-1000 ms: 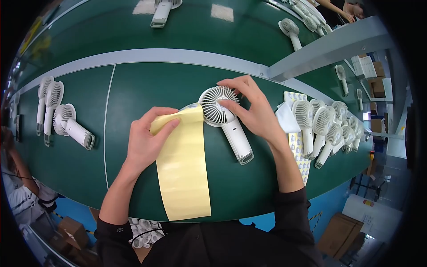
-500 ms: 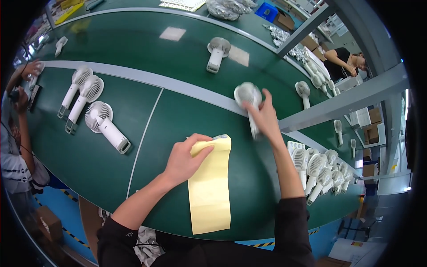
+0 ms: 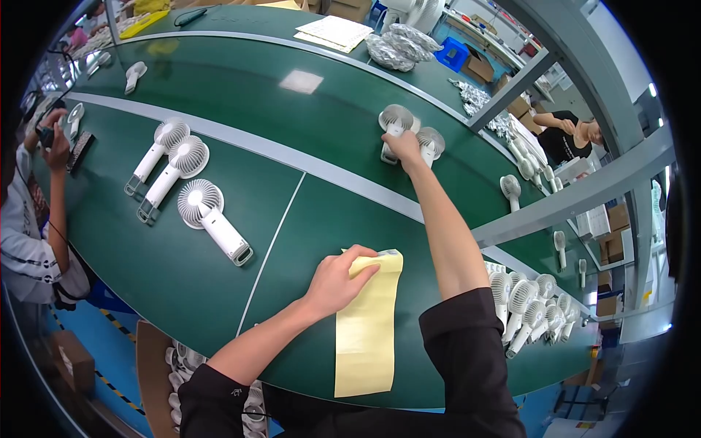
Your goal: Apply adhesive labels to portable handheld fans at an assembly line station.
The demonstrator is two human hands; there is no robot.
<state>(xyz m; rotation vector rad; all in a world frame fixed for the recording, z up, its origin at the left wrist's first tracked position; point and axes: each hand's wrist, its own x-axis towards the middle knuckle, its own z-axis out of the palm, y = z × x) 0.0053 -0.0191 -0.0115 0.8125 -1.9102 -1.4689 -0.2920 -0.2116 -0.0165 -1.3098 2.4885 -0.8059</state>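
Observation:
My left hand (image 3: 337, 283) pinches the top end of a long pale-yellow sheet (image 3: 365, 343), which lies on the green table; a small greyish patch shows at its top edge. My right hand (image 3: 406, 149) reaches far over the grey divider, its fingers round the handle of a white handheld fan (image 3: 396, 114) on the green strip beyond. Close against that one, to the right, is a second white handheld fan (image 3: 430, 139), partly behind my hand.
Three white fans (image 3: 188, 155) lie at left. Many more fans (image 3: 522, 298) are massed at right, near a grey metal post (image 3: 555, 197). A co-worker (image 3: 55, 153) sits at far left, another person (image 3: 569, 139) at far right. A box (image 3: 155, 372) of fans stands below.
My right hand has gone forward over the divider. The fan it carried now rests on the far strip, and the hand grips the fan beside it. My left hand keeps its pinch.

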